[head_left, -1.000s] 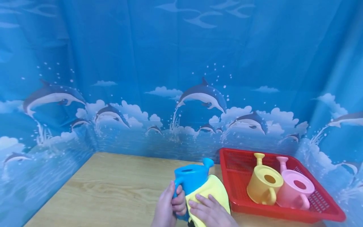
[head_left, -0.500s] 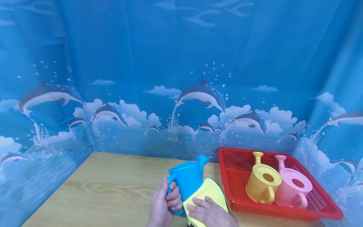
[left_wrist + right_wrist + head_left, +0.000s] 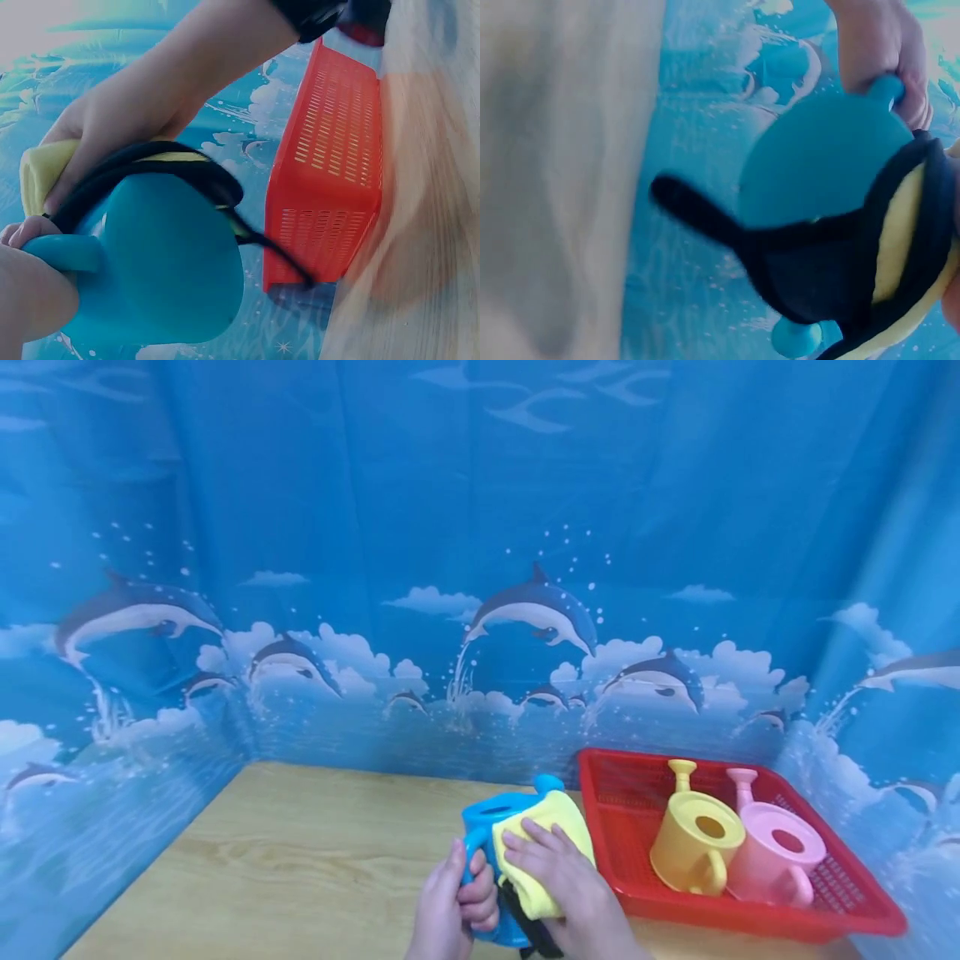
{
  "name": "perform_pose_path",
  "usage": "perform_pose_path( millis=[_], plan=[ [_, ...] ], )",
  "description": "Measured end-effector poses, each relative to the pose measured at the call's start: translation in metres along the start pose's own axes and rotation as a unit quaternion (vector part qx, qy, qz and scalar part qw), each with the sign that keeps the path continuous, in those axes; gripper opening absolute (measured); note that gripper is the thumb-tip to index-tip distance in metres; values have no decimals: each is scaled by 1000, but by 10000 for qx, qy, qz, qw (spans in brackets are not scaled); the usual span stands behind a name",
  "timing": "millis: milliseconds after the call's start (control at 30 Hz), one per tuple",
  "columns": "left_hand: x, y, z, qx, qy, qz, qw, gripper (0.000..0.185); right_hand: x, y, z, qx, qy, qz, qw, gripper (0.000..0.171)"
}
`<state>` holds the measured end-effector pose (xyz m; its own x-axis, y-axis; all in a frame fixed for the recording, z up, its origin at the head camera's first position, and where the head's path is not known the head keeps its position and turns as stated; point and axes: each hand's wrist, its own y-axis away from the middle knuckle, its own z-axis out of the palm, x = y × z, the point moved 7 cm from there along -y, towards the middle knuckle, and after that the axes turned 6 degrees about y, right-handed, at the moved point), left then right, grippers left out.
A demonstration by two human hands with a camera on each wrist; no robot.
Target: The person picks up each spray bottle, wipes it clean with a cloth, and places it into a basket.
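A blue toy watering can is held above the wooden table. My left hand grips its handle. My right hand presses a yellow cloth with black trim against the can's upper side, fingers spread flat over the cloth. The can's spout pokes out above the cloth.
A red mesh basket stands at the right on the table, holding a yellow watering can and a pink one. A blue dolphin-print curtain closes off the back and sides.
My right hand has slid the yellow cloth up from the can's lower side to its top near the spout. The can has tilted back more upright in my left hand.
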<state>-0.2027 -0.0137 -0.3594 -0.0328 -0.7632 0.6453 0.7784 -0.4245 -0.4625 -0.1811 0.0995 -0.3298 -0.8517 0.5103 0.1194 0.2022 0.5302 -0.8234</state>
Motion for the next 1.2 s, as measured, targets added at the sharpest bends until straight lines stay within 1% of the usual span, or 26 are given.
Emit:
perform_pose_path(
  millis=[33, 67, 133, 233, 333, 433, 600, 667, 733, 800, 833, 867, 900, 933, 967, 1000, 1033, 1067, 1133, 1200],
  plan=[
    [-1, 0, 1, -12, 18, 12, 10000, 40, 1, -3, -2, 191, -36, 126, 9997, 35],
    [-1, 0, 1, -26, 35, 11, 10000, 39, 2, -7, -4, 382, 14, 173, 9991, 32],
    [-2, 0, 2, -68, 57, 19, 10000, 40, 5, -14, -6, 642, 176, 271, 9974, 34],
    [-4, -1, 1, -19, 52, -9, 10000, 40, 10, -19, -6, 845, 246, 385, 9954, 34],
    [-4, 0, -2, 168, 15, -32, 9999, 41, 11, -20, -4, 928, 168, 400, 9947, 33],
    [-1, 0, -6, 523, 74, 3, 9986, 42, 11, -20, -2, 827, 51, 319, 9961, 32],
    [7, 1, -16, 1163, 94, 213, 9929, 44, 8, -14, 4, 420, -233, 207, 9986, 36],
    [11, 2, -19, 1299, 22, 295, 9911, 44, 5, -10, 7, 284, -392, 71, 9988, 38],
    [14, 3, -21, 1385, -61, 356, 9897, 44, 2, -5, 10, 149, -570, -161, 9981, 39],
    [16, 3, -23, 1445, -106, 388, 9887, 44, 0, 0, 12, 2, -598, -430, 9973, 39],
    [17, 3, -24, 1450, -102, 395, 9886, 44, 0, 2, 14, -119, -552, -596, 9966, 45],
    [18, 3, -24, 1441, -88, 400, 9887, 45, 0, 4, 16, -276, -504, -760, 9954, 54],
    [18, 4, -25, 1440, -53, 394, 9888, 45, -1, 6, 19, -458, -427, -899, 9940, 67],
    [19, 4, -25, 1437, -4, 399, 9888, 46, -1, 8, 21, -673, -347, -1027, 9918, 80],
    [20, 4, -25, 1420, 36, 427, 9889, 46, -1, 9, 24, -929, -171, -1132, 9891, 87],
    [22, 4, -26, 1388, 89, 465, 9892, 46, -2, 11, 25, -1007, -167, -1253, 9869, 85],
    [23, 4, -26, 1366, 130, 504, 9893, 46, -3, 13, 26, -1058, -224, -1309, 9855, 78],
    [25, 4, -27, 1365, 154, 532, 9891, 46, -5, 13, 25, -1055, -294, -1304, 9854, 67],
    [28, 4, -27, 1361, 187, 577, 9888, 46, -9, 15, 22, -838, -420, -1264, 9875, 52],
    [30, 4, -27, 1362, 186, 581, 9888, 46, -12, 16, 17, -415, -647, -1221, 9895, 54]
  ],
)
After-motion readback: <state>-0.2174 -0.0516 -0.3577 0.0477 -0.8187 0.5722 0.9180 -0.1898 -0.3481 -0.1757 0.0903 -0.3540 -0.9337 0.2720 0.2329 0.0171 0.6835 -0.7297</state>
